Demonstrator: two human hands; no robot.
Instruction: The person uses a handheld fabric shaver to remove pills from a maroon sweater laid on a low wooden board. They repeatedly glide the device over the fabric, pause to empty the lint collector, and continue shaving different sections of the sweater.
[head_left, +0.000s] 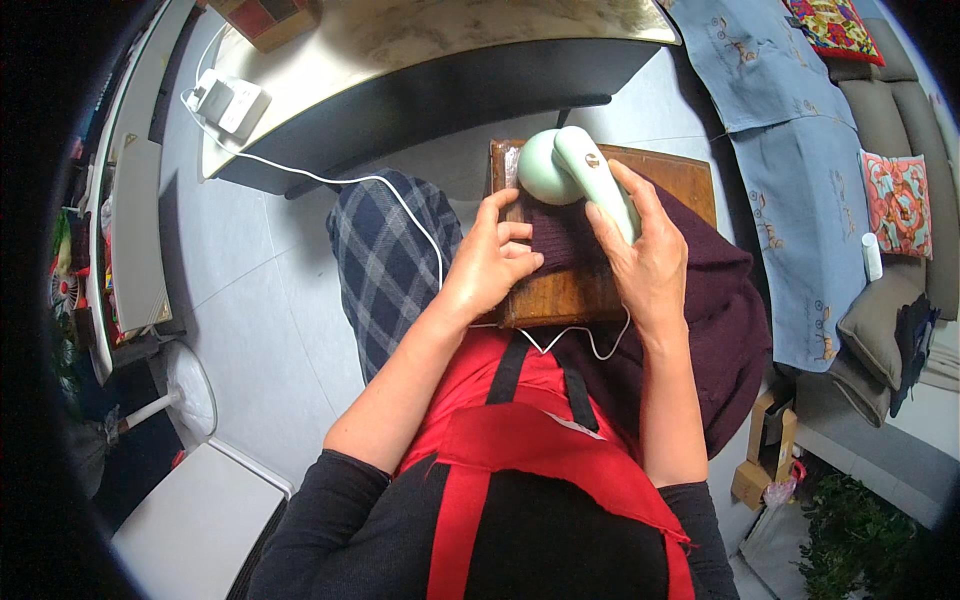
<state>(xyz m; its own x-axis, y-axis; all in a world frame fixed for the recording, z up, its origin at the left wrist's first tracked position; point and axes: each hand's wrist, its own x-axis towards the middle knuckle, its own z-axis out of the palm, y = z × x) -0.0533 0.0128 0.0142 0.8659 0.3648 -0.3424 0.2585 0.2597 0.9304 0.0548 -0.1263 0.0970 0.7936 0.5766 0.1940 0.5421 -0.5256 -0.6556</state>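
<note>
My right hand (649, 251) grips the handle of a mint-green electric fabric shaver (596, 176). The shaver's round head rests on or just over the ribbed edge of a dark maroon knit garment (705, 300). That garment lies over a brown wooden stool (675, 180) and hangs down on the right. At the stool's left side, my left hand (499, 259) has curled fingers at the ribbed knit (562, 236); whether it pinches the cloth cannot be told. A white cord (360, 180) runs across my lap, and a loop of it shows below my right hand.
Ahead is a marble-patterned table (450, 37) with a white power adapter (236, 105) and a cardboard box (266, 22). A sofa with a blue cover (795, 187) stands on the right. At lower left are a white stool (202, 517) and a round white base (191, 390).
</note>
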